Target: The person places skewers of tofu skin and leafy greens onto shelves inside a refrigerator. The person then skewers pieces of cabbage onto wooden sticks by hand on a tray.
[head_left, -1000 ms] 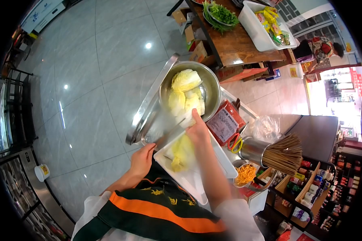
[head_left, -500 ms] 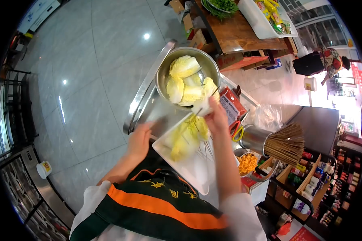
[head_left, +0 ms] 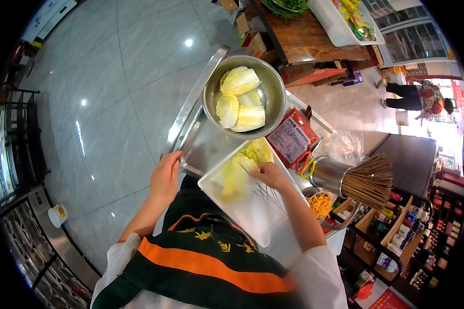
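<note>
A white tray point(head_left: 242, 206) sits on the metal cart at my waist, with pale yellow-green cabbage leaves point(head_left: 234, 177) and several thin skewers point(head_left: 268, 194) in it. My right hand point(head_left: 270, 175) is over the tray's far right part, its fingers pinched on a thin skewer by the leaves. The skewer's far end is hard to make out. My left hand point(head_left: 166, 177) is at the cart's left edge, fingers stretched out, holding nothing I can see. Beyond the tray, a steel bowl point(head_left: 209, 98) holds several cabbage pieces point(head_left: 250, 118).
On the metal cart point(head_left: 198, 152), a red packet point(head_left: 294, 136), yellow-handled scissors point(head_left: 308, 167) and a metal canister point(head_left: 327, 175) of wooden sticks stand right of the tray. Shredded orange food point(head_left: 320, 205) is nearby. A wooden table point(head_left: 299, 36) is beyond; another person point(head_left: 420, 98) stands far right.
My right hand has come back from the bowl's edge to the tray; the cabbage piece there has left the bowl. My left hand has shifted slightly left, toward the cart's edge.
</note>
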Demonstrator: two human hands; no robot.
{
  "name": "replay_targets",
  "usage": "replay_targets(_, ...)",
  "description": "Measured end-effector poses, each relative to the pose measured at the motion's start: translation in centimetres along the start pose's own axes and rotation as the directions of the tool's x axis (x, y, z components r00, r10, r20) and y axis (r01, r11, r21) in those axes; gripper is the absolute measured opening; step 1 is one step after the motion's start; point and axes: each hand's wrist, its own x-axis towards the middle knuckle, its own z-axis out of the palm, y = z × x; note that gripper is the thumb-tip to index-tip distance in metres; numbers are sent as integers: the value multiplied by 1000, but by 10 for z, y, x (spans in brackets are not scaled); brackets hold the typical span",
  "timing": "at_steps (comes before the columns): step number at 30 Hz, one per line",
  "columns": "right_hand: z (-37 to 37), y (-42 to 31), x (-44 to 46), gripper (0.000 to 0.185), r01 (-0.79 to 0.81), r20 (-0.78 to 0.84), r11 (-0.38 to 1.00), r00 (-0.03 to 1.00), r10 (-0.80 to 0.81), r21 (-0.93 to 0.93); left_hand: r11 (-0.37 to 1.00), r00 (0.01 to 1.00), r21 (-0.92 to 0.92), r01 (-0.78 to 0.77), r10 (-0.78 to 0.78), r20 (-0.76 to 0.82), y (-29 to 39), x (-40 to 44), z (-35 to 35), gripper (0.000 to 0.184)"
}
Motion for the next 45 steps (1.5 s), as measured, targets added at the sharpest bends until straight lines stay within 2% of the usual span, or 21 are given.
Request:
replay_targets(3, 7, 4, -15, 32, 73, -166, 985, 981, -100, -159, 1000, 1000, 10, -8, 8, 5, 2, 0, -3, 23)
replay_targets(5, -1, -6, -16, 30, 139, -210, 951, 957, -201, -277, 990, 986, 44, 137, -141, 93, 9, -2, -6, 25)
replay_targets(7, -25, -34, -13, 24, 23, -228, 865, 961, -158, -500, 994, 991, -26, 103, -100, 92, 5, -4, -1, 27)
replay_targets(8, -34, -49, -1, 20, 16, -275, 901, 950, -149, -433, 993, 994, -95, 64, -55, 90, 2, -3, 2, 29)
replay_targets(10, -37, -67, 39, 18, 163, -486, 962, 837, -251, -217, 991, 996, -134, 27, -16, 84, -9, 0, 15, 28)
replay_targets(12, -32, -71, 84, 24, 387, -522, 825, 642, -562, -412, 986, 997, -168, -14, 26, 73, -11, 3, 15, 28)
replay_targets(15, -19, -71, 125, 33, 407, -125, 536, 700, -703, -740, 983, 989, -182, -13, 40, 143, -10, 11, 21, 25)
replay_targets(16, -9, -61, 143, 30, 405, -70, 502, 722, -689, -765, 992, 988, -121, -48, 65, 143, -21, 13, 27, 25)
replay_targets(18, -9, -65, 147, 22, 365, -105, 511, 727, -679, -778, 957, 970, -219, 191, -150, 191, -2, 16, 21, 24)
replay_targets(19, -23, -87, 125, 20, 363, 36, 266, 647, -762, -893, 954, 969, -229, 192, -146, 202, 0, 16, 20, 24)
replay_targets(23, -43, -106, 110, 18, 338, -37, 405, 727, -685, -850, 969, 992, -243, 52, -21, 128, -5, 22, 23, 23)
replay_targets(25, -56, -105, 93, 13, 213, -446, 737, 678, -584, -642, 970, 990, -235, 57, -24, 142, 0, 25, 20, 23)
replay_targets(26, -61, -98, 86, 13, 212, -448, 738, 678, -583, -641, 972, 987, -226, 68, -32, 158, 4, 26, 19, 23)
replay_targets(28, -67, -77, 75, 12, 163, -644, 973, 729, -232, -166, 971, 984, -231, 63, -22, 176, 8, 30, 23, 23)
replay_targets(29, -64, -52, 78, 11, 231, -595, 969, 769, -234, -83, 969, 982, -238, 60, -14, 190, 10, 32, 26, 23)
replay_targets(31, -43, -12, 82, 11, 315, -438, 725, 899, -21, 612, 970, 976, -238, 56, -3, 220, 12, 35, 37, 23)
replay_targets(32, -25, 2, 82, 11, 165, -186, 200, 978, 92, 966, 969, 969, -240, 56, 5, 247, 14, 34, 40, 24)
replay_targets(34, -6, -1, 66, 12, 131, -128, -22, 986, 104, 991, 971, 964, -240, 11, 54, 262, 13, 31, 53, 24)
replay_targets(37, 17, -4, 71, 15, 144, -112, -117, 963, 244, 983, 966, 956, -254, 41, 36, 292, 15, 25, 65, 24)
replay_targets(40, 24, -18, 64, 17, 173, -165, -273, 985, 52, 946, 971, 936, -216, 104, -22, 352, 18, 20, 67, 24)
replay_targets(45, 15, -53, 55, 20, 211, -185, -191, 972, 145, 959, 973, 957, -225, 59, 9, 289, 23, 18, 73, 26)
